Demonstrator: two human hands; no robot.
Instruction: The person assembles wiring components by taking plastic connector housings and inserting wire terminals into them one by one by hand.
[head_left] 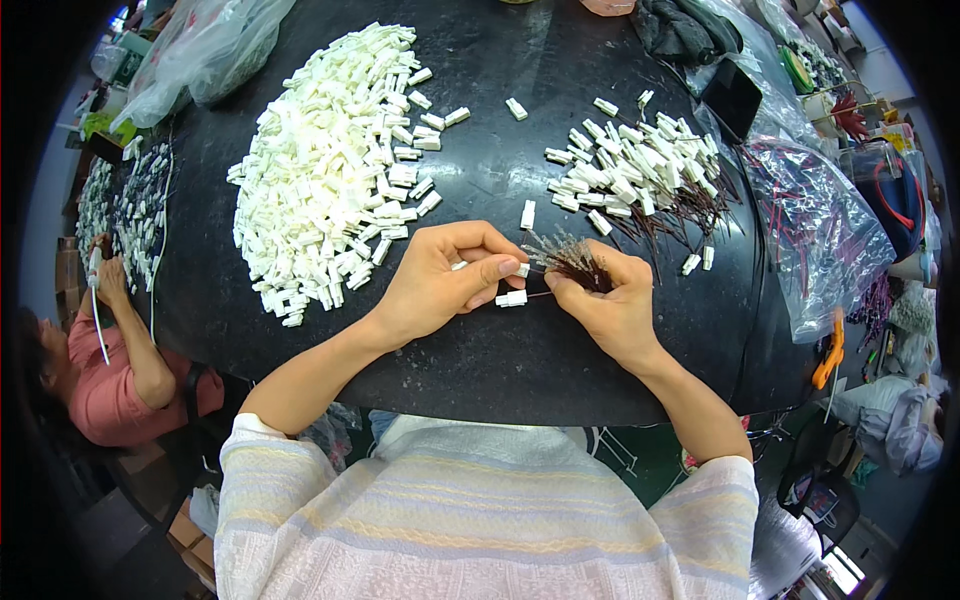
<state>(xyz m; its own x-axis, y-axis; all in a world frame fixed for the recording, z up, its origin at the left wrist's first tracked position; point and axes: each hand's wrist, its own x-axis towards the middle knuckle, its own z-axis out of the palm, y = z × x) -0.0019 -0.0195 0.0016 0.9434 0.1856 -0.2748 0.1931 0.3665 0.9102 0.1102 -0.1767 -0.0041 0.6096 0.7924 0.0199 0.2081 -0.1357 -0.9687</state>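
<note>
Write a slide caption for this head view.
Left hand pinches a white connector; right hand grips a wire bundle on the black table.

Single head view, worn high, looking steeply down over the torso at the black desk. Wide fisheye, edges curved, dark rim at the corners. Close range: hands at frame centre, forearms entering from the lower edge. No second view to overlap.

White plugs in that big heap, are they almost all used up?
No. A smaller pile of plugs with wires looks finished. The left hand pinches one white plug while the right hand holds a bunch of wires. The big heap remains.
</note>
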